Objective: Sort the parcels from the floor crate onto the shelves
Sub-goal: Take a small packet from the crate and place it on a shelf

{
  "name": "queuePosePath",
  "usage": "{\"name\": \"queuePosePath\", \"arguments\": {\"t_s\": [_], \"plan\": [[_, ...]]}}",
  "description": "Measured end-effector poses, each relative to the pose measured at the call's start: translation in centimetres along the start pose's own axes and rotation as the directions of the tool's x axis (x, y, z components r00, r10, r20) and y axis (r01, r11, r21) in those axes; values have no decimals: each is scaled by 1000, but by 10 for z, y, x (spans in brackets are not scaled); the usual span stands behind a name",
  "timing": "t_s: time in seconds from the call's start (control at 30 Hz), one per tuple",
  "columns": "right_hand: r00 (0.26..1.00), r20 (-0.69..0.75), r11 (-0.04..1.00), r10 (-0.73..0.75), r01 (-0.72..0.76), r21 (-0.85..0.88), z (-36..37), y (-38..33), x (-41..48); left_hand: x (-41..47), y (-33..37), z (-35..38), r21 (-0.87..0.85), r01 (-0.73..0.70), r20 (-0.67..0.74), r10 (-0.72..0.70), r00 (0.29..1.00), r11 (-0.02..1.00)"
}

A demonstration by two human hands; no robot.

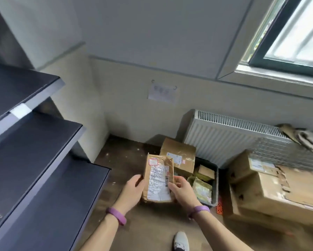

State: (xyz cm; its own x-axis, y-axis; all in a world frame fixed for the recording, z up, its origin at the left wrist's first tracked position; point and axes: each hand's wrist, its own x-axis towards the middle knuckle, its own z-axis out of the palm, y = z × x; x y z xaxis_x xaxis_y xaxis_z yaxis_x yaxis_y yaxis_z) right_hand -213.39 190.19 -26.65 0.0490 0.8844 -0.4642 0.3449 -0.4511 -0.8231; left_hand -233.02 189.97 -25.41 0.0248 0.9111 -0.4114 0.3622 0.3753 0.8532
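— Over the floor, what have you got?
— One brown parcel (158,180), label facing me. My left grip (134,189) clasps its left edge, my right grip (181,191) pinches its right edge. It hangs just left of the grey crate (215,178), which holds more parcels (202,190); shelves (43,138) stand at my left.

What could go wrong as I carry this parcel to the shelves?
1. The parcel is crumpled and its wrapping looks torn near the top. Held only by its side edges between the left hand and right hand, it might rip more or slip.
2. The shelves jut out close on the left, so the parcel or an arm could clip a corner.
3. The crate and boxes crowd the floor near your shoe, so a step to the right could trip you.
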Motion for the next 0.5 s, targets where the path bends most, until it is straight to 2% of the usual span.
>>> {"name": "queuePosePath", "arguments": {"t_s": [0.3, 0.5], "plan": [[997, -57, 995, 53, -48, 91, -94, 35, 32, 52, 47, 95, 59, -14, 95, 8, 995, 998], [996, -50, 995, 70, -66, 69, -186, 58, 79, 90, 101, 180, 90, -11, 76, 4, 997, 996]]}}
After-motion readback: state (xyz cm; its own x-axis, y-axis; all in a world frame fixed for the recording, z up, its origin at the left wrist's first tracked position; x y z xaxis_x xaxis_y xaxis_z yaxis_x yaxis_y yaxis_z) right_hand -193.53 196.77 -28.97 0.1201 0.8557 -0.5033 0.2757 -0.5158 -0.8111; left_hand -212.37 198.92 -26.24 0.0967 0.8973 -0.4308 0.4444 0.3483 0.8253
